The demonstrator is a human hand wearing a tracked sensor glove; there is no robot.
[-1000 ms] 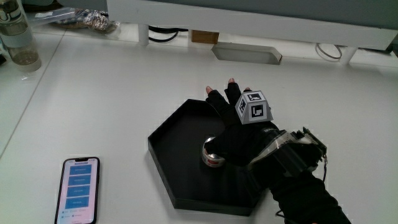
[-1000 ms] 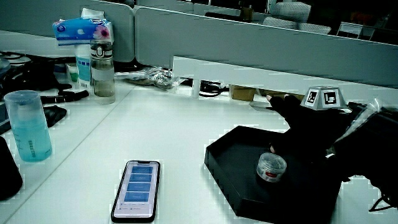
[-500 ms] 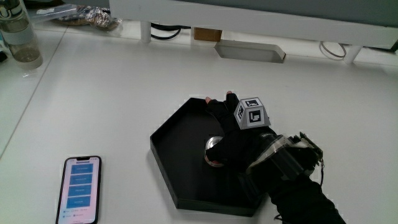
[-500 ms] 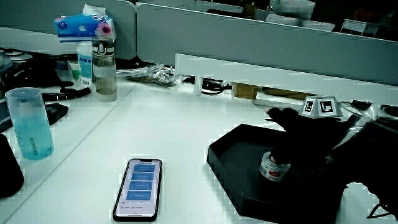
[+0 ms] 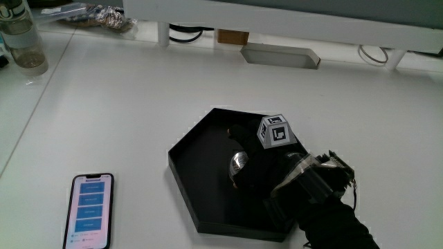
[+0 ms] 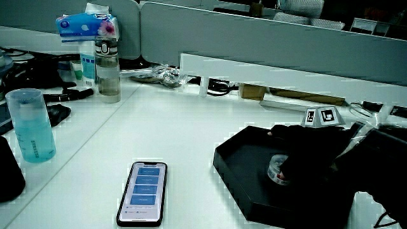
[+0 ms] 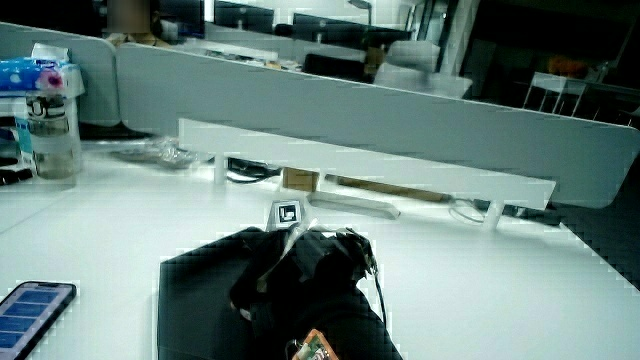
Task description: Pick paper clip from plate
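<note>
Over black tray (image 5: pixel 181 158): hand (image 5: pixel 259 162) low inside, covering small round container (image 5: pixel 238 163), the only item seen on tray. Fingers curled around container; firm hold unconfirmed. No loose paper clip visible. Advice: close fingers evenly, lift straight up, clear tray wall. Phone (image 5: pixel 90 210) lies apart on table (image 5: pixel 124 90).

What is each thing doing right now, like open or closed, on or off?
Phone: screen lit, lying flat on the table.
Tray: black, holds a small round container.
Container: in the tray, tilted under the hand.
Hand: curled around the container.
Bottle: upright, capped.
</note>
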